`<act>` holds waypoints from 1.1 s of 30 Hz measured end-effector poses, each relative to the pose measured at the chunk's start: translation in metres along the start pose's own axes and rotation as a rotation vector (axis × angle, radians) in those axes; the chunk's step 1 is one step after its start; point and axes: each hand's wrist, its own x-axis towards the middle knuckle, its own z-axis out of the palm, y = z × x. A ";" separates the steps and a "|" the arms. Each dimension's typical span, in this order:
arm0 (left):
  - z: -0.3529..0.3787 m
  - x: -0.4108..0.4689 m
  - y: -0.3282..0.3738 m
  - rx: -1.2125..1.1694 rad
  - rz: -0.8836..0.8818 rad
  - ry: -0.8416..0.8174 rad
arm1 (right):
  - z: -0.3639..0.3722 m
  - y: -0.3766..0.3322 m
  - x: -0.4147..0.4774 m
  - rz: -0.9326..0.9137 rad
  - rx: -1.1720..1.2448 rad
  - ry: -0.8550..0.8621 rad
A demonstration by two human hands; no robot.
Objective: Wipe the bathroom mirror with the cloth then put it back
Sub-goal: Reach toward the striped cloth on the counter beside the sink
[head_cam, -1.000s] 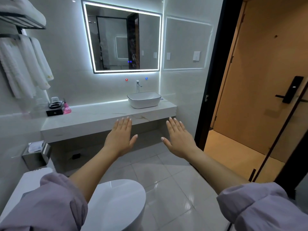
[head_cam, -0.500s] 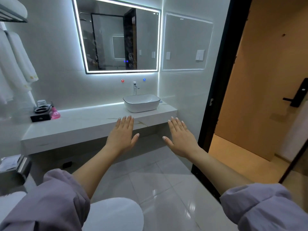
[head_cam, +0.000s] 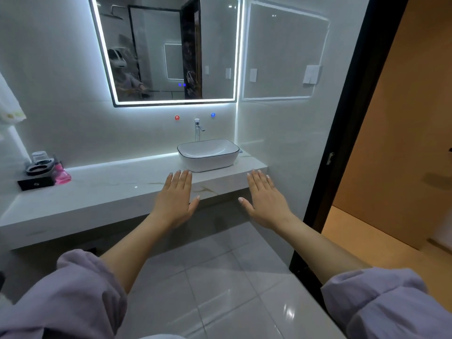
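Mirror (head_cam: 215, 57) and counter (head_cam: 110, 189) have drawn nearer; black tray (head_cam: 36, 183) holds a glass (head_cam: 39, 156).

Dim, cool-toned bathroom, lit mostly by the white LED strip framing the mirror (head_cam: 168, 52), which casts a soft halo on the wall and a bright line along the back of the marble counter (head_cam: 110, 189). Deep shadow sits beneath the counter. Small glare spots shine on the glossy floor tiles (head_cam: 288, 311). Warm orange light fills the doorway on the right. The wide-angle lens bends the black door frame (head_cam: 347, 143) and stretches the sleeves (head_cam: 61, 302) at the bottom corners; the mirror's reflection looks hazy and soft
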 end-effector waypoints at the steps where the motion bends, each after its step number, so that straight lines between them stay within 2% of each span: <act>1: 0.005 0.011 0.001 0.006 0.003 -0.012 | 0.005 0.004 0.009 -0.011 0.005 0.000; 7: 0.036 0.074 0.014 0.037 -0.007 -0.036 | 0.038 0.042 0.070 -0.057 0.020 -0.019; 23: 0.096 0.284 0.080 0.064 -0.210 -0.034 | 0.098 0.215 0.262 -0.250 0.034 -0.064; 33: 0.140 0.355 0.087 0.051 -0.243 -0.062 | 0.153 0.264 0.334 -0.261 0.079 -0.099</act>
